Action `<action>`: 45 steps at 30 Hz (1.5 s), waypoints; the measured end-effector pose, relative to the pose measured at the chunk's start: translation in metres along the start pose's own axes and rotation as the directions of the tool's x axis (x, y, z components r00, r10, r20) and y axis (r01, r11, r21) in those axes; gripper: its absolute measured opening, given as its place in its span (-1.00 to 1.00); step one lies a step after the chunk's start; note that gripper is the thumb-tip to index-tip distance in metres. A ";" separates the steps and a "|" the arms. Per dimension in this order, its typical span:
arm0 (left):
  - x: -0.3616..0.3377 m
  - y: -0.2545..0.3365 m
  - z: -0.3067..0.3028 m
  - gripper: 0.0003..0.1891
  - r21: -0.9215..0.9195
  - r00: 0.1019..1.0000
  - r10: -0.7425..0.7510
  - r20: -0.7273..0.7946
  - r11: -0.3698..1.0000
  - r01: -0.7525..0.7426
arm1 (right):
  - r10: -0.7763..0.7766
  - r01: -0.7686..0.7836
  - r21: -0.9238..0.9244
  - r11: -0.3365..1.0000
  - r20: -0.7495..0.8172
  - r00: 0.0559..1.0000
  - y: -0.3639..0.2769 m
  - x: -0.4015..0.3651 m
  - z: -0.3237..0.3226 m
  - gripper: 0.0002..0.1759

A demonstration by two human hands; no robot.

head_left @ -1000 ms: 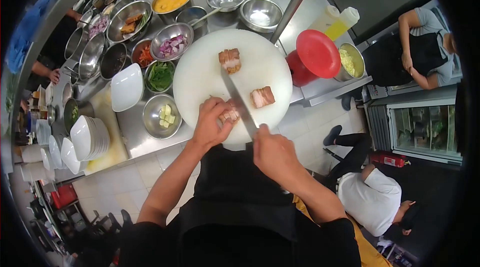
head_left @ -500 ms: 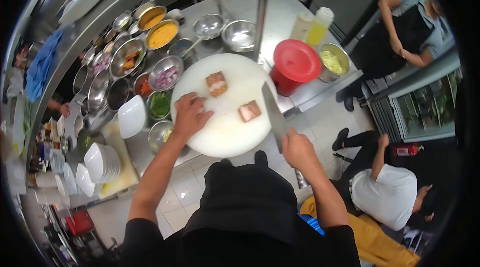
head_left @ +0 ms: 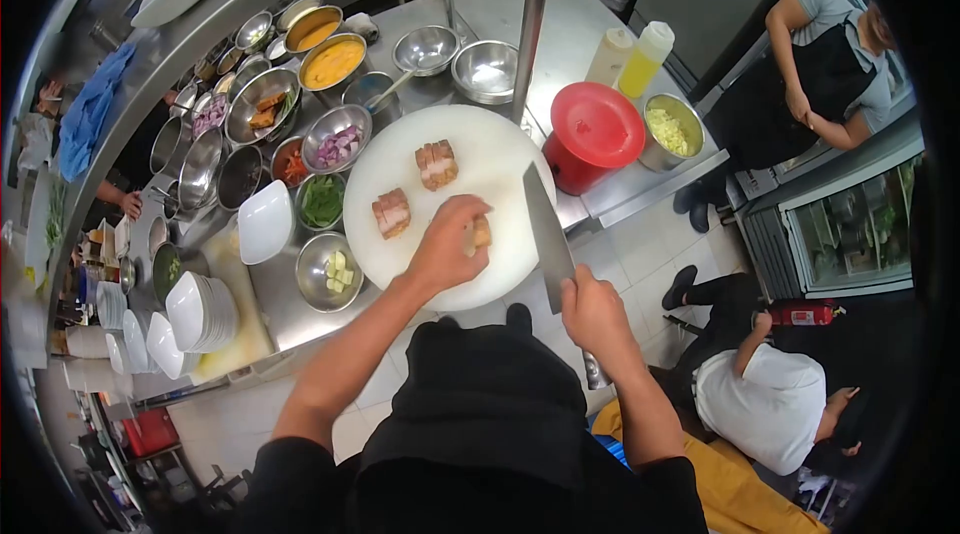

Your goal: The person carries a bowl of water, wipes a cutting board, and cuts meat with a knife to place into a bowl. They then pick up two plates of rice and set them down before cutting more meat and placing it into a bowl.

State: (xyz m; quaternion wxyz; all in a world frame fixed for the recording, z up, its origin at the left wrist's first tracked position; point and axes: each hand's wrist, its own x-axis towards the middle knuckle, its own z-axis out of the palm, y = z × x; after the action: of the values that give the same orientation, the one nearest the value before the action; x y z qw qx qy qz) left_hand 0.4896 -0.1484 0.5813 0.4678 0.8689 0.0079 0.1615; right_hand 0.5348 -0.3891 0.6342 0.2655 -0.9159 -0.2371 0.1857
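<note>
A round white cutting board (head_left: 500,144) lies at the counter's edge in front of me. Two chunks of layered meat, like pork belly, rest on it: one chunk (head_left: 437,166) near the upper middle and another chunk (head_left: 391,214) at the left. My left hand (head_left: 448,246) is closed around a third pork piece (head_left: 482,232), mostly covered by the fingers, at the board's lower right. In my right hand (head_left: 595,312) is the handle of a large knife (head_left: 545,224). Its blade points away from me, over the board's right edge.
A red lidded container (head_left: 597,139), a pot of chopped pale vegetable (head_left: 673,126) and squeeze bottles (head_left: 646,59) stand right of the board. Metal bowls with diced onion (head_left: 337,144), greens (head_left: 322,202) and sauces crowd the left, with stacked white dishes (head_left: 203,312). Two people are at the right.
My left hand has moved right across the board, from the left chunk to the lower-right piece, and closed on it. The left chunk is now uncovered. The knife has barely moved.
</note>
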 end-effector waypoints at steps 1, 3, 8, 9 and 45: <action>-0.020 -0.003 0.002 -0.45 -0.002 1.000 -0.011 0.009 1.000 0.011 | -0.079 0.079 -0.012 0.997 -0.049 0.996 -0.006 -0.007 0.002 -0.77; -0.049 -0.011 0.006 -0.42 -0.327 0.967 -0.242 -0.078 0.923 0.204 | -0.106 0.106 -0.011 0.994 -0.028 0.994 -0.026 -0.016 0.000 -0.78; -0.071 -0.004 -0.009 -0.36 0.179 0.991 -0.020 -0.133 0.983 0.044 | -0.172 0.182 -0.074 0.980 0.130 0.977 -0.054 -0.027 0.007 -0.81; -0.070 -0.001 -0.012 -0.37 0.173 0.990 -0.037 -0.135 0.983 0.060 | -0.177 0.190 -0.086 0.978 0.142 0.974 -0.059 -0.028 0.006 -0.81; -0.069 -0.026 -0.019 -0.65 0.156 0.996 -0.021 -0.090 0.987 0.034 | -0.154 0.215 -0.192 0.958 0.291 0.944 -0.103 0.008 0.060 -0.84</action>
State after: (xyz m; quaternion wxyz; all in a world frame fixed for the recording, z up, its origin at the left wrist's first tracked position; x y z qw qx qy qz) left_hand 0.4226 -0.1299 0.5506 0.3992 0.8950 0.0532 0.1919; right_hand 0.4791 -0.2840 0.6438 0.1430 -0.8788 -0.3757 0.2569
